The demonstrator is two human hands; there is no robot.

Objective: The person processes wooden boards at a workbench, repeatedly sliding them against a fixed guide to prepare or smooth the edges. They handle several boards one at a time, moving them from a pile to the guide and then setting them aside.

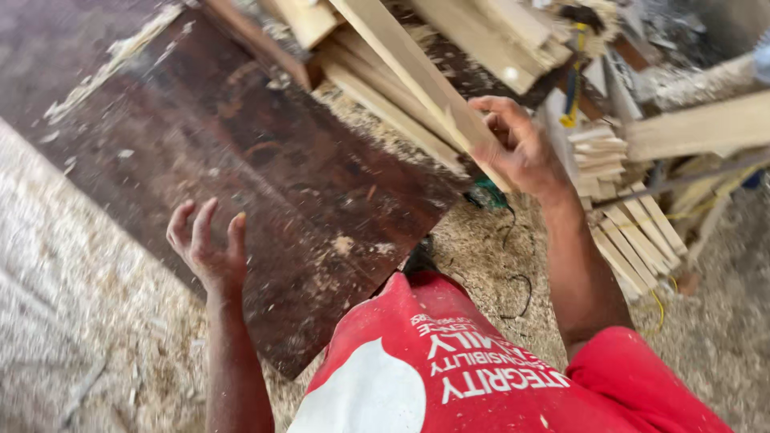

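A red shirt [481, 377] with white print filled the near edge, just below the dark brown board [265, 184]. The right hand [521, 148] had its grip clenched around a long pale wooden plank [417, 76], fingers curled over its lower end, just beyond the board's right corner. The plank ran up and away to the left, lying among other pale planks [377, 104] at the board's far edge. The left hand [207, 248] hovered over the board's near-left edge, grip released, fingers spread and holding nothing. Right of the board stood a stack of short wood strips [634, 232]. Sawdust [80, 321] covered the floor around the board, and a black cord [521, 289] lay just off its right corner
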